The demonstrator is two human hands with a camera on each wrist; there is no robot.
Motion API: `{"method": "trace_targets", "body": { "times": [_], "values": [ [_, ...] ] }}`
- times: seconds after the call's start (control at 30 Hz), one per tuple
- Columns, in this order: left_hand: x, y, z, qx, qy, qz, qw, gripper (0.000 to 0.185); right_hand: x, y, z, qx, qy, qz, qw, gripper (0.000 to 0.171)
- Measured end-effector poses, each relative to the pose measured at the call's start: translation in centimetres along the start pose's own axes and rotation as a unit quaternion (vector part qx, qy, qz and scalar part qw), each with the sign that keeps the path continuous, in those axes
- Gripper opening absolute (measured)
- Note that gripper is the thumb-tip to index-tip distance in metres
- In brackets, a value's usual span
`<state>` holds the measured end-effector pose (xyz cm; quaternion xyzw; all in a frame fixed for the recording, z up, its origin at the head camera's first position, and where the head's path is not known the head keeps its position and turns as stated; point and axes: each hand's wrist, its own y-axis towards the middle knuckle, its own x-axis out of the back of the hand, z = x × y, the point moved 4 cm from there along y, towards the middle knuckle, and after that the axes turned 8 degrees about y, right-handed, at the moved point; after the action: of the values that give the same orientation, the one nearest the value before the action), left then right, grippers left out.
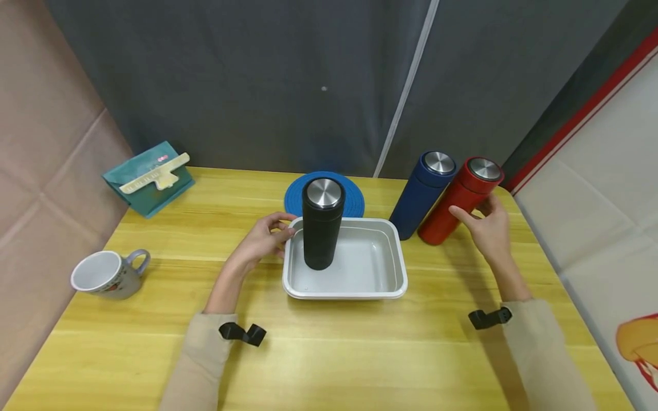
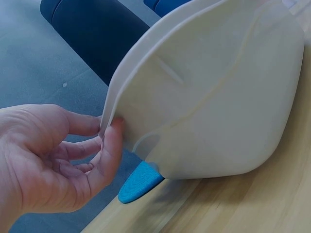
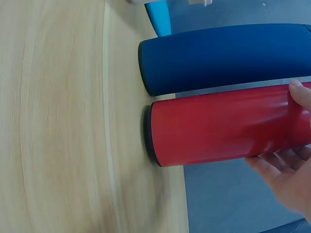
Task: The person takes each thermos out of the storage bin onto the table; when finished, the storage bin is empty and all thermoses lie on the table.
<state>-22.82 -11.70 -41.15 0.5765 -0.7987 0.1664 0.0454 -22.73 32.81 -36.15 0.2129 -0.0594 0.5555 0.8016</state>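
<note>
My left hand (image 1: 264, 237) pinches the left rim of the tray (image 1: 393, 285), thumb and fingers curled on its thin lip, mid-table. The tray looks light but stiff; the black flask (image 1: 322, 222) standing in it makes it top-heavy, so I'd keep it level. The blue flask (image 1: 422, 194) stands near the back right corner. My right hand (image 1: 488, 228) wraps the red flask (image 1: 459, 200) beside it, upright, at mid-body. Its smooth wall looks slippery and rigid; I'd hold it around the middle.
</note>
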Motion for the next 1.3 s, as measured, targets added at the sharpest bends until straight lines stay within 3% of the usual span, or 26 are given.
{"method": "trace_targets", "body": {
  "times": [0.2,0.53,0.87,1.3],
  "values": [
    [0.1,0.1,0.2,-0.002,-0.003,0.003,1.0,0.033,-0.4,-0.1,0.2,-0.008,-0.012,-0.013,1.0,0.06],
    [0.0,-0.1,0.1,-0.006,-0.001,0.006,1.0,0.033,-1.3,-1.5,3.9,0.001,-0.001,-0.003,1.0,0.057],
    [0.0,0.0,0.2,-0.001,-0.005,0.006,1.0,0.033,-1.2,-0.9,2.3,-0.012,0.003,0.014,1.0,0.06],
    [0.0,0.1,0.2,0.001,-0.009,0.003,1.0,0.033,-1.5,-1.7,3.4,0.0,0.029,0.007,1.0,0.057]
  ]
}}
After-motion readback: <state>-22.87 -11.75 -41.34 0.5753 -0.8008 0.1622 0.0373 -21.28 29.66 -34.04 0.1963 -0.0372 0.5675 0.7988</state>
